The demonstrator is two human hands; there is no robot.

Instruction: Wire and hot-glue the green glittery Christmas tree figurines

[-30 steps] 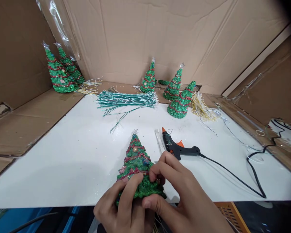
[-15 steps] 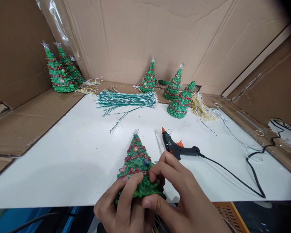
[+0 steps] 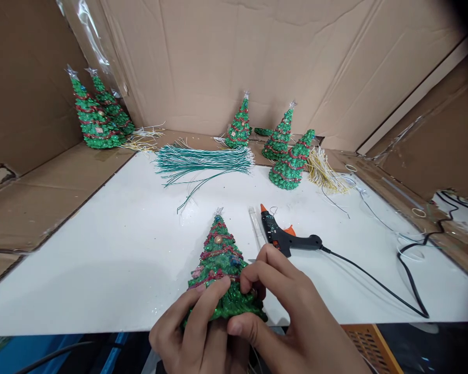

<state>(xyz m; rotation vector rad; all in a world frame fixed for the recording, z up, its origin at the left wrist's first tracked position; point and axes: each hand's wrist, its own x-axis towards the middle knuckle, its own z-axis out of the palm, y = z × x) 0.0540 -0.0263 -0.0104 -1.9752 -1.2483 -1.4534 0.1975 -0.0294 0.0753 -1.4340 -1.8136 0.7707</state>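
A small green Christmas tree ornament, with red garlands, baubles and a clear star on its tip, is held at the table's front edge. My left hand wraps its lower left side, two fingers lying across the front and the rest underneath. On the lower right my right hand grips the tree's edge, its index finger bent on the front and thumb at the base. The tree's underside is hidden. Just beyond my right hand lies a black and orange glue gun, beside a clear stick.
A bundle of green wires lies at the back of the white table. Other decorated trees stand behind, near yellow and white wires. The glue gun's cord runs right. Cardboard walls enclose the table.
My left hand has shifted very slightly left and down. Both hands keep their hold on the tree, which stays almost in the same place.
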